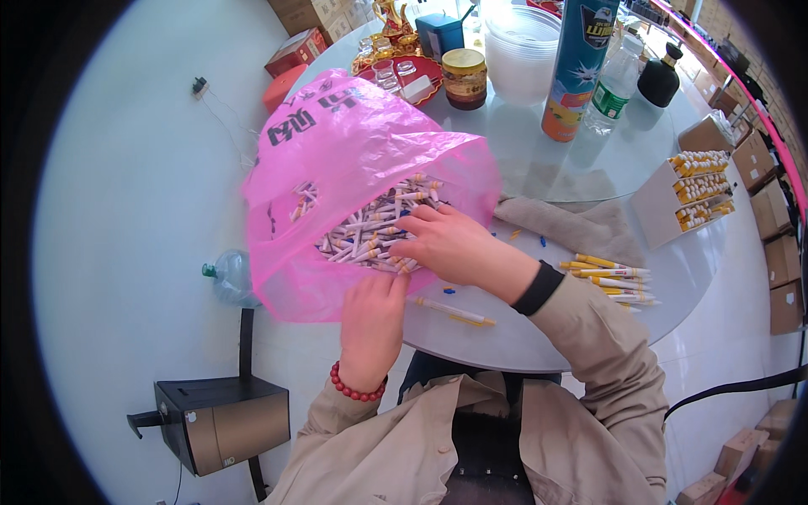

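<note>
A pink plastic bag lies on its side on the round table, its mouth toward me. Inside is a heap of white pen barrels with yellow bands. My right hand reaches over the bag's mouth, fingers bent down at the heap's near edge. Beside it, my left hand has its fingers drawn together at the bag's near lip. Whatever sits between the fingers of either hand is too small and hidden to make out. A white and yellow pen lies just right of my left hand.
Several yellow and white pens lie at right, near a grey cloth and a white box of pens. Behind stand a spray can, a plastic bottle, stacked clear tubs and a jar. Small blue pieces lie nearby.
</note>
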The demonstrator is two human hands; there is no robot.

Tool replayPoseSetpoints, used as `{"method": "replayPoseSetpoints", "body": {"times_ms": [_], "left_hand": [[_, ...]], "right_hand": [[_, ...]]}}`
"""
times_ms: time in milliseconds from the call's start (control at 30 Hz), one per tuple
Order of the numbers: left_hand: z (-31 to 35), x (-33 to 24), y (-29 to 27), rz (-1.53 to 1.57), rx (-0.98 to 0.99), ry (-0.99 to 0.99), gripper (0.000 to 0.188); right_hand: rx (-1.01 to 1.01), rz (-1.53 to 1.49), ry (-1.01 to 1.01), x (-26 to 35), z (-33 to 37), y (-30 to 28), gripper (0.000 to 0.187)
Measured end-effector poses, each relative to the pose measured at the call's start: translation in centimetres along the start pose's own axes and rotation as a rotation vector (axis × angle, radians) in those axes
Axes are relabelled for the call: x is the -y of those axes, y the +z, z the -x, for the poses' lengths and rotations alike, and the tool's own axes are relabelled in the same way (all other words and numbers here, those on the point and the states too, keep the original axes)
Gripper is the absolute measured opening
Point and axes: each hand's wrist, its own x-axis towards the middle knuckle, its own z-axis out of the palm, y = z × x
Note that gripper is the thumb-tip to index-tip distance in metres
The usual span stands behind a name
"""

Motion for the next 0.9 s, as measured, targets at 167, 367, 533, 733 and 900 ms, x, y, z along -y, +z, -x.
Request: {"method": "replayPoseSetpoints", "body": {"times_ms": [167,367,533,733,900], "left_hand": [[0.1,0.5,0.1,-0.006,0.004,0.077,0.024],[0.3,0.4,-0.4,0.032,-0.018,0.135,0.030],[0.3,0.4,-0.5,0.021,0.022,0.160,0.030],[0.0,0.4,-1.0,-0.004,0.083,0.189,0.028],[-0.8,0.3,-1.4,-0.016,0.112,0.190,0.029]], "right_hand": [[-0.069,0.194,0.043,-2.8,-3.7,2.8,0.015],[-0.213,0.270,0.188,-5.4,-6.7,2.1,0.015],[0.092,-0.021,-0.080,-2.8,-7.1,2.4,0.013],[0.014,0.029,0.145,-3.5,-8.0,2.7,0.018],[-0.084,0.046,0.181,-4.6,-8.6,2.8,0.031]]}}
